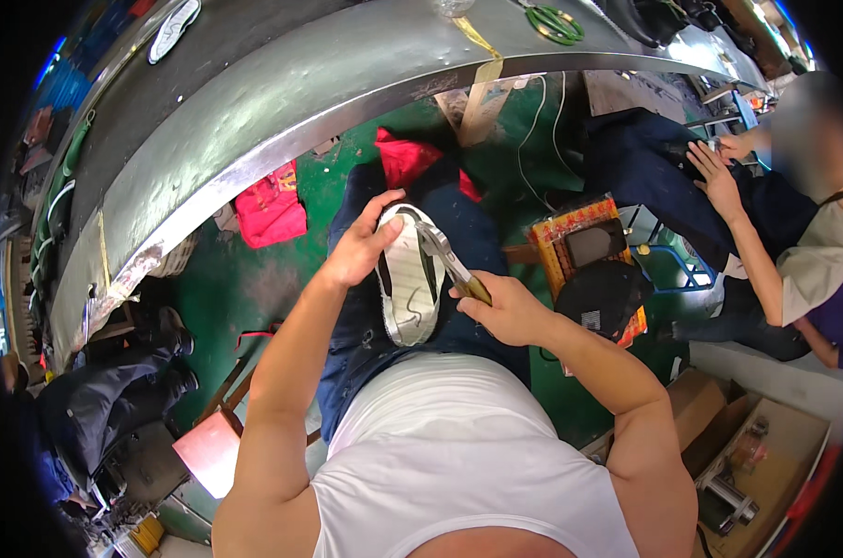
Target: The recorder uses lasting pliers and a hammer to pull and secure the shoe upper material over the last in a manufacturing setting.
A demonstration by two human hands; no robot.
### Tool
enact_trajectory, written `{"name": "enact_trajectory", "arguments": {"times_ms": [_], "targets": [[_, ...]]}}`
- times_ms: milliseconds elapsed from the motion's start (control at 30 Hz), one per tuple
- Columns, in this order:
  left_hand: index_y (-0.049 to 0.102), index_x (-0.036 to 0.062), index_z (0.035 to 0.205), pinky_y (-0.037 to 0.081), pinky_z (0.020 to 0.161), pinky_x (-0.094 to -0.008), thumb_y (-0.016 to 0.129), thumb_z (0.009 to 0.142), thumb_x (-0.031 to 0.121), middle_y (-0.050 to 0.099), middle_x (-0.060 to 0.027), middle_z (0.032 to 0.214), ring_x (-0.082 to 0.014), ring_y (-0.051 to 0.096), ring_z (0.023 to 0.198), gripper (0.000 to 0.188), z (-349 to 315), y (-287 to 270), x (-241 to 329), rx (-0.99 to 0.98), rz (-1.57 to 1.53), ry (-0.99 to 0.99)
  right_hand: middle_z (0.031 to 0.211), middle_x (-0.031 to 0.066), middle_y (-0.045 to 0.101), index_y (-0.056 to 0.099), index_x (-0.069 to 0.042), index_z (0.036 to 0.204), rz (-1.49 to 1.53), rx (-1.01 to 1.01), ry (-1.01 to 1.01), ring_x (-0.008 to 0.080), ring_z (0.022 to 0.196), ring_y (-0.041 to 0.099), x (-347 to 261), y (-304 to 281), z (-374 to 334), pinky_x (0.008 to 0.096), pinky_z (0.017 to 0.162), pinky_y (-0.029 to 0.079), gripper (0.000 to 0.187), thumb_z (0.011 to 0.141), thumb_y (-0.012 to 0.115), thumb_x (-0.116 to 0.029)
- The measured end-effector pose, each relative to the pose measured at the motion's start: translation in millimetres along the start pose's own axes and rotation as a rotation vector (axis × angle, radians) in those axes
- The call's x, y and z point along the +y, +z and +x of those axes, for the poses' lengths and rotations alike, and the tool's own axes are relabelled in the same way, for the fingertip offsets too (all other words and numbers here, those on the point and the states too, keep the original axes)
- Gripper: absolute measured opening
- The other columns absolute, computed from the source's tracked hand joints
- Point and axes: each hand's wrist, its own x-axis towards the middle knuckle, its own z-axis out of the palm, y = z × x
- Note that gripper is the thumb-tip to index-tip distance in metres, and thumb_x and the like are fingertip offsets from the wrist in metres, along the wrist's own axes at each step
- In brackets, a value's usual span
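The left hand's grip holds a white shoe, its sole bearing dark pen strokes; the right hand's grip is tight around pincers. Yellow print marks red cloth.

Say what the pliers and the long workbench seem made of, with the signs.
Pliers: head probably steel, grey and glinting; handles perhaps plastic-coated, judging by their olive-yellow colour. Workbench: near side likely sheet metal, dull silver with smeared reflections; darker strip behind, unclear.
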Motion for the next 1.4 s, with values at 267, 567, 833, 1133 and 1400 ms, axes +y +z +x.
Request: {"name": "enact_trajectory", "arguments": {"times_ms": [267,567,833,1133,1400], "targets": [[0.016,0.0067,0.155,0.027,0.113,-0.0340,0.059,0.098,0.020,0.028,-0.0113,0.155,-0.0202,0.034,0.136,0.073,-53,19,22,0.019,0.121,0.263,0.078,0.0038,0.059,0.055,-0.001,0.122,0.034,-0.114,-0.048,0.0110,0.071,0.055,-37,4,-13,0.0296,0.067,0.047,0.030,0.095,0.058,-0.013],[0.015,0.0045,0.156,0.012,0.120,-0.0383,0.048,0.103,0.029,0.020,-0.0146,0.159,-0.0252,0.013,0.149,0.067,-46,12,9,-0.206,-0.020,0.137,0.080,0.0072,0.066,0.064,-0.001,0.101,0.200,-0.128,-0.015,0.0124,0.075,0.061,-60,-23,13,0.0299,0.071,0.049,0.017,0.092,0.060,-0.015],[0.028,0.0039,0.151,0.019,0.118,-0.0361,0.063,0.096,0.031,0.024,-0.0169,0.156,-0.0258,0.020,0.147,0.071,-28,-2,-4,-0.092,0.337,0.260,0.094,0.0083,0.067,0.062,0.001,0.111,0.184,-0.114,0.075,0.0118,0.082,0.061,-30,-24,-10,0.0286,0.074,0.050,0.021,0.095,0.058,-0.012],[0.040,0.0070,0.146,0.030,0.113,-0.0339,0.059,0.099,0.030,0.039,-0.0145,0.150,-0.0265,0.038,0.139,0.056,-23,8,-14,0.133,0.508,0.227,0.100,0.0079,0.064,0.056,0.004,0.123,0.442,-0.177,0.190,0.0133,0.086,0.061,-19,-11,14,0.0302,0.074,0.053,0.032,0.098,0.055,-0.016],[0.054,0.0049,0.136,0.042,0.103,-0.0304,0.064,0.096,0.023,0.059,-0.0103,0.131,-0.0196,0.055,0.120,0.045,-16,-3,-26,0.266,0.387,0.189,0.066,0.0045,0.058,0.059,0.000,0.096,0.056,-0.113,0.118,0.0168,0.055,0.057,-1,1,51,0.0291,0.058,0.048,0.019,0.098,0.056,-0.019]]}}
